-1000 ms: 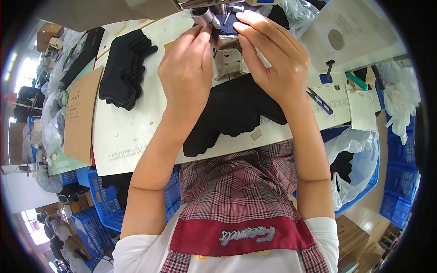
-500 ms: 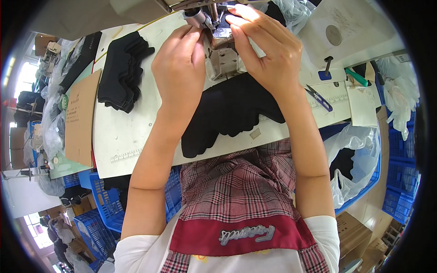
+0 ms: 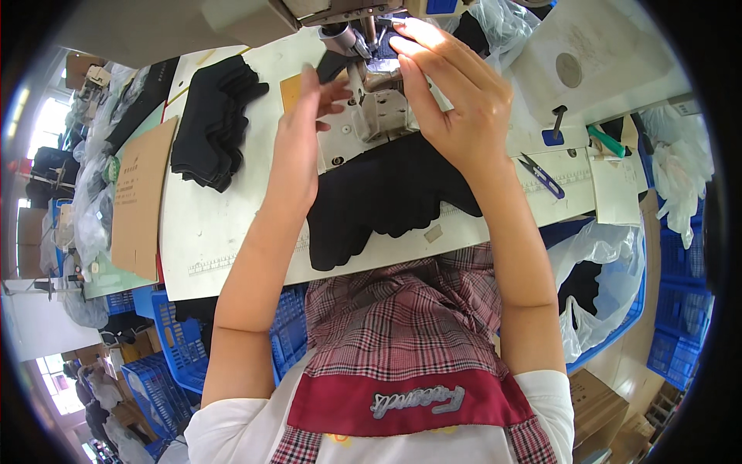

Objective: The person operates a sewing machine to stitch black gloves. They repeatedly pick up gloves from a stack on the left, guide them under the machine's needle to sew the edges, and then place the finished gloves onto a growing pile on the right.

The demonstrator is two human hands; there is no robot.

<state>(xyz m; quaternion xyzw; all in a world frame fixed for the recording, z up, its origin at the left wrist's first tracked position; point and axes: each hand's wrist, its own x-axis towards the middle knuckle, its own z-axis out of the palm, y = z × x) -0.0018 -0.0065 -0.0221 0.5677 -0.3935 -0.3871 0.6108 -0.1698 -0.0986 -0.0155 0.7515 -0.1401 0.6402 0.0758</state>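
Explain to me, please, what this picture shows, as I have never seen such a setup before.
No robot here: these are a person's own bare hands, seen from a wide fisheye camera on their head looking down, so straight edges bend. At the top is a sewing machine. The right hand has its fingertips at dark cloth near the needle; whether it pinches is unclear. The left hand is open and holds nothing. On the pale table lie a wavy-edged black piece nearest the person, a black stack on the left and small snips on the right.
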